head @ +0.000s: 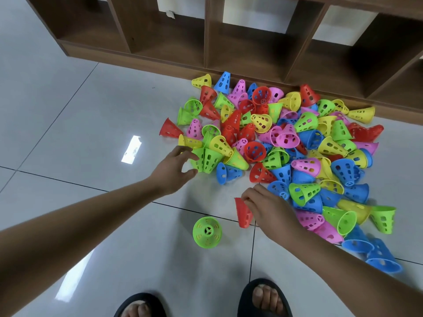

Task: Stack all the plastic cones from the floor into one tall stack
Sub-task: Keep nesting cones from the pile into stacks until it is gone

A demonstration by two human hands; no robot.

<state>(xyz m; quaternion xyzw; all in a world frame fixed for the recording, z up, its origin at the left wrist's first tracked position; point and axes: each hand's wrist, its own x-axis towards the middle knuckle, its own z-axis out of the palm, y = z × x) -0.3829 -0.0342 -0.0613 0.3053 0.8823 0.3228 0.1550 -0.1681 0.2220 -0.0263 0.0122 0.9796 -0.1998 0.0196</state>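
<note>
Glossy pale floor tiles (68,122) carry a heap of plastic cones (286,138) beside a brown cubby shelf (211,30). The left hand (176,170) is spread open; the right hand (265,207) pinches a red cone (243,213).

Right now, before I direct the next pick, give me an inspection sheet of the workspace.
Surface: glossy tiled floor, glare patches.
Job's things: pile of cones, loose, five colours, no tall stack seen; lone green cone upright, apart from the pile.
Clutter: nothing seen.
Grippers: left hand open, reaching at edge green cone, contact unclear; right hand pinches red cone.
Cables: nothing seen.
Surroundings: wooden shelf unit behind the pile; black slippers at the bottom edge.
</note>
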